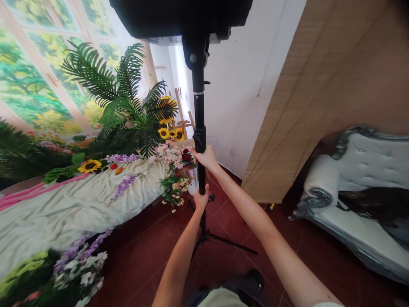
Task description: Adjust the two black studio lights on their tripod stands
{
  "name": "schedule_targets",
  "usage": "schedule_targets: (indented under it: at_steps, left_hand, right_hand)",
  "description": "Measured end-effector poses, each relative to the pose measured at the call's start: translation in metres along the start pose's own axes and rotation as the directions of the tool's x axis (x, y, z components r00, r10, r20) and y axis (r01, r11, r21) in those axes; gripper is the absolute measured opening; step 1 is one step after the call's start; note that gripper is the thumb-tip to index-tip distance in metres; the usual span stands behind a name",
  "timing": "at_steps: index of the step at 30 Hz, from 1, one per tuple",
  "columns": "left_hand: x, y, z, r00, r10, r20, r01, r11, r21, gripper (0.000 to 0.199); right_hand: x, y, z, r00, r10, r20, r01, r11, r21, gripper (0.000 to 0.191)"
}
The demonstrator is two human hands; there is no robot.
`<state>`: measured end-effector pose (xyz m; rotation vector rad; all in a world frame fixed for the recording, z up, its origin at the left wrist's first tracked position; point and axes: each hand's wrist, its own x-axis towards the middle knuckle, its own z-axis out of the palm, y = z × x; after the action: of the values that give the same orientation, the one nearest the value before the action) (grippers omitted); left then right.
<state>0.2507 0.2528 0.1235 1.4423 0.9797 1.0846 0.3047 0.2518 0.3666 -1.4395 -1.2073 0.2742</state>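
A black light stand rises upright in front of me, its tripod legs spread on the floor. On its top sits a large black lamp-like box, cut off by the upper edge of the view. My right hand is wrapped round the pole just under a clamp collar. Lower down, my left hand grips the same pole near a small black knob. Parts of the fingers of both hands are hidden behind the pole.
Left of the stand, a bed-like surface with cream cloth bears artificial flowers. A palm plant and a wooden easel stand behind. To the right are a bamboo blind and a white tufted sofa with dark items on it.
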Motion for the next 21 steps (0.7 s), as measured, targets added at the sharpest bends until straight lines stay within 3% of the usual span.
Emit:
schedule_targets:
  at_steps: [3,6,8,11,14,18,20,21]
  left_hand:
    - [-0.001,0.003,0.000,0.999,0.048,-0.019,-0.047,0.999,0.025,0.048]
    - [-0.001,0.006,-0.001,0.999,0.053,-0.008,-0.054,0.999,-0.009,0.046]
    - [-0.001,0.008,-0.001,0.997,0.076,-0.012,-0.077,0.997,-0.022,0.045]
    - [-0.001,0.010,-0.002,0.992,0.124,-0.037,-0.123,0.992,0.008,0.045]
    - [-0.002,0.010,-0.002,0.991,0.128,-0.033,-0.127,0.991,0.039,0.044]
    - [-0.003,0.012,-0.002,0.992,0.128,-0.021,-0.127,0.991,0.040,0.043]
    - [-0.004,0.014,-0.001,0.994,0.107,-0.022,-0.106,0.994,0.040,0.043]
    - [-0.004,0.015,-0.001,0.995,0.095,-0.025,-0.094,0.995,0.041,0.044]
  right_hand:
    - [-0.016,0.008,-0.015,0.991,-0.119,0.066,0.117,0.993,0.021,0.033]
    - [-0.055,0.043,-0.031,0.968,-0.191,0.164,0.184,0.981,0.057,0.050]
    - [-0.090,0.078,-0.039,0.969,-0.160,0.188,0.166,0.986,-0.016,0.055]
    - [-0.141,0.128,-0.045,0.961,-0.094,0.261,0.139,0.978,-0.158,0.049]
    - [-0.173,0.159,-0.040,0.948,-0.039,0.315,0.101,0.978,-0.184,0.040]
    - [-0.184,0.175,-0.018,0.978,0.133,0.160,-0.131,0.991,-0.027,0.031]
    - [-0.180,0.179,-0.005,0.935,0.347,0.071,-0.354,0.922,0.156,0.027]
    - [-0.176,0.179,0.000,0.879,0.472,0.063,-0.470,0.840,0.269,0.023]
